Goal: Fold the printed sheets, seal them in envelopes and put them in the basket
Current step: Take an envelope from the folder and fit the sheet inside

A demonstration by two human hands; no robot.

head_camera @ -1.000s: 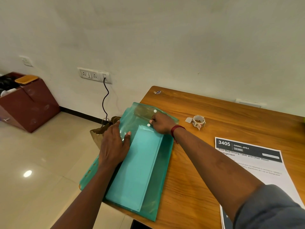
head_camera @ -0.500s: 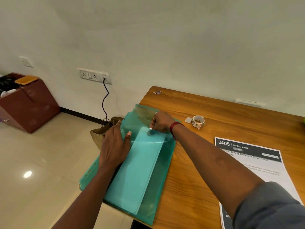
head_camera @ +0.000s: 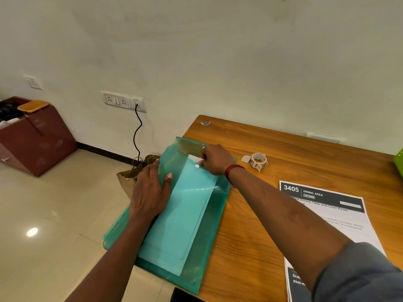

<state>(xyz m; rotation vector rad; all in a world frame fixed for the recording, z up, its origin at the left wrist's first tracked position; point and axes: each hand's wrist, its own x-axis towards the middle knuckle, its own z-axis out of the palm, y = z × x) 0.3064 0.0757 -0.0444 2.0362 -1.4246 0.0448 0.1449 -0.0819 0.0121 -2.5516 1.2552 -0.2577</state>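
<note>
1. Wooden surface fills the right side, its left edge running from far to near.
2. Green see-through folder lies on the left part of the surface, its left and near edges hanging out over the floor.
3. Inside the folder there's a pale panel, long and narrow, running near to far.
4. Printed sheet, headed "3405 DINING AREA", lies flat on the surface at near right, unfolded, well apart from the folder; the right forearm crosses over it.
5. Brown box sits on the floor at far left, against the wall.
6. Left hand is flat on the folder's left side, fingers straight and pressed together, thumb spread out to the right.
7. Right hand is at the folder's far end, fingers curled, pinching a white slip at the folder's mouth.
8. Brown bag shows just left of the surface edge, partly behind the left hand.
9. Tape roll rests on the surface just right of the right hand, not touching it.
10. White snap dots the folder just beside the right fingertips.
</note>
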